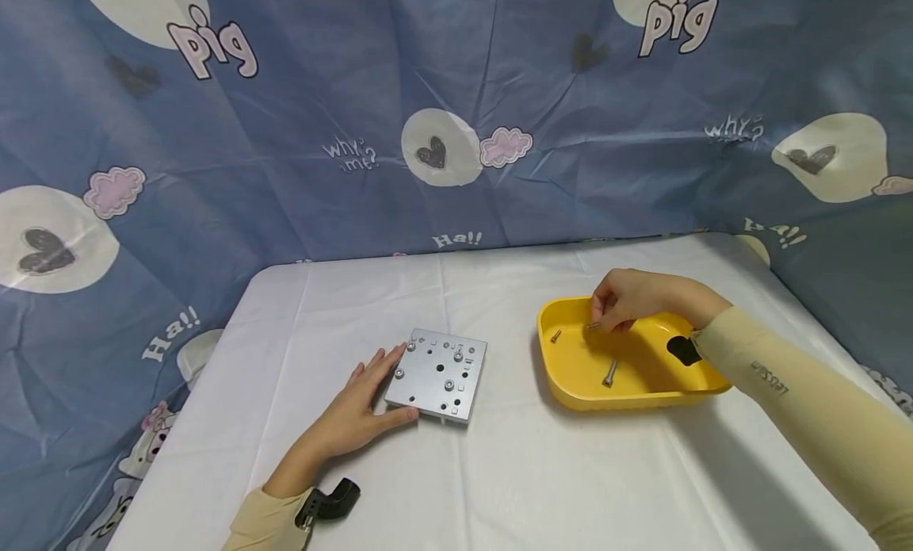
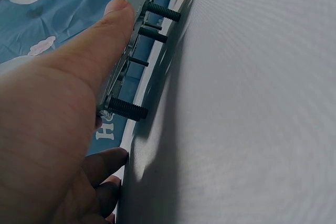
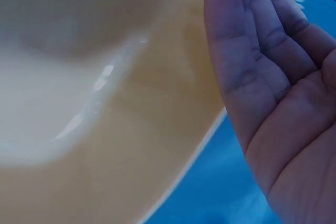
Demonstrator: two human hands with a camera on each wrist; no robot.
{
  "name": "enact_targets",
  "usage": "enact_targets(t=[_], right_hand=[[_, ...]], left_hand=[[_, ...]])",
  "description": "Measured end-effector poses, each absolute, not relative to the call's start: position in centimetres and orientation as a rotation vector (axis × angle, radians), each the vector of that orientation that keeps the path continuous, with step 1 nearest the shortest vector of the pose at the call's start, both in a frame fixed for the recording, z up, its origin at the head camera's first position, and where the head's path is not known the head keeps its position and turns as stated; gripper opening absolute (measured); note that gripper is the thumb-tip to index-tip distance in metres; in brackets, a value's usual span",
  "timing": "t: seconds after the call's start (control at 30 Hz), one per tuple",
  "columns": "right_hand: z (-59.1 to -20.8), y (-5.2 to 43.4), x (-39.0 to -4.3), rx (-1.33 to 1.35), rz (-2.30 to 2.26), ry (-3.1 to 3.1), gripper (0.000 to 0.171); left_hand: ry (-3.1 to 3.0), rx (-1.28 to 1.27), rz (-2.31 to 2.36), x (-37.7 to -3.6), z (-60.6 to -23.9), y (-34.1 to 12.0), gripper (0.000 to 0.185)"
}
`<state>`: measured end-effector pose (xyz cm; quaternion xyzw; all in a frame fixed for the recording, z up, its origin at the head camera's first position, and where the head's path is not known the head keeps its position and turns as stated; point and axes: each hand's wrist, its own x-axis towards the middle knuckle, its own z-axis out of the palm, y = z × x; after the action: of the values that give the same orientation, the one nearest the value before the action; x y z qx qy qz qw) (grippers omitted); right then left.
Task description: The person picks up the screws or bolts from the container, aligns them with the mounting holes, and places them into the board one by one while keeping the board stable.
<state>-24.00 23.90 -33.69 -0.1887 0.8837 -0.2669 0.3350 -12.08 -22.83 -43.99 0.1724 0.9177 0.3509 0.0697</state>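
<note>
Right hand point(image 1: 622, 297) pinching a screw point(image 1: 594, 326), lying level, left-right, over yellow tray point(image 1: 571, 376); left hand point(image 1: 362, 404) flat, steadying metal plate point(image 1: 438, 373).

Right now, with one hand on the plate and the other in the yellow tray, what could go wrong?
1. The right hand pinches a screw only at the fingertips over the yellow tray; it could slip and drop back.
2. The metal plate stands raised on screw ends, as the left wrist view shows, and the left hand steadies only one side, so pressing elsewhere may tip or slide it on the cloth.
</note>
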Motion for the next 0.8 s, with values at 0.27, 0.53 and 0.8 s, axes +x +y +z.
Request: enact_targets(t=[0.27,0.53,0.8], right_hand=[[-32.7,23.3,-24.5,-0.528,-0.815,2.297,0.012],[-31.7,21.1,-24.9,-0.596,-0.811,2.311,0.015],[-31.1,18.7,-25.6,-0.63,-0.78,2.341,0.017]], left_hand=[[2.755,0.518,1.052,-12.4,-44.0,-22.5,0.103],[2.76,0.515,1.038,-12.4,-44.0,-22.5,0.102],[2.755,0.487,1.045,-12.0,-44.1,-22.6,0.102]])
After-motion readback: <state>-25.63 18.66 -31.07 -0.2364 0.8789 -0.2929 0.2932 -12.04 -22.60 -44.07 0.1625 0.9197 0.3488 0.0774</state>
